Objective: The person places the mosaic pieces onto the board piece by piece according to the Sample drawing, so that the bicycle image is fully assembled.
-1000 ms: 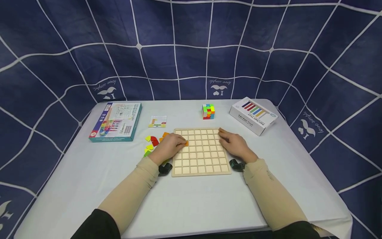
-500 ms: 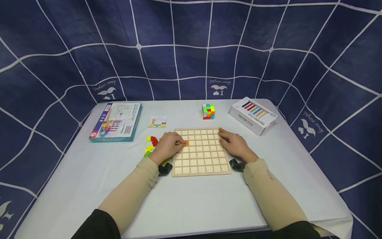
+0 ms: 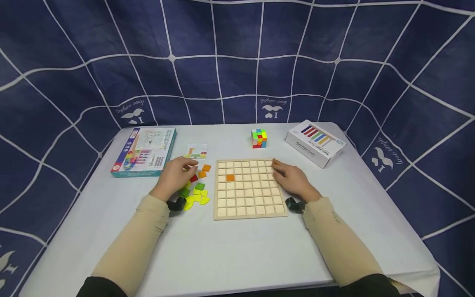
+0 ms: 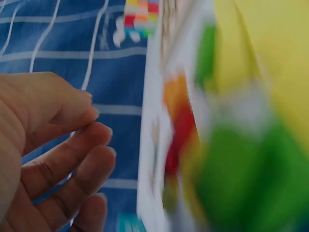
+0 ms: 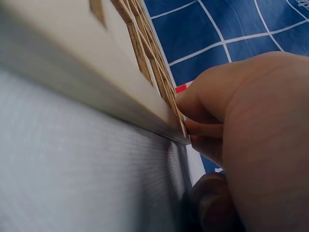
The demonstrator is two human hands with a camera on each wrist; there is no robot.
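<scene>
Fingers on the left hand are loosely curled, thumb and index tips pretty much meeting with nothing visible between them, over the left side of the loose tiles. Right hand is at the far right corner of the wooden board, fingertips touching it; honestly can't tell if that's a proper grip or just resting. One orange square sits in the grid, left of centre toward the far side, apart from both hands, edges lined up with the slots, same length each way. Board's nearly square too, sides running away from the person. Loose tiles point every which way. Blue cloth reads "love simple", upside down; teal box shows a barcode.
</scene>
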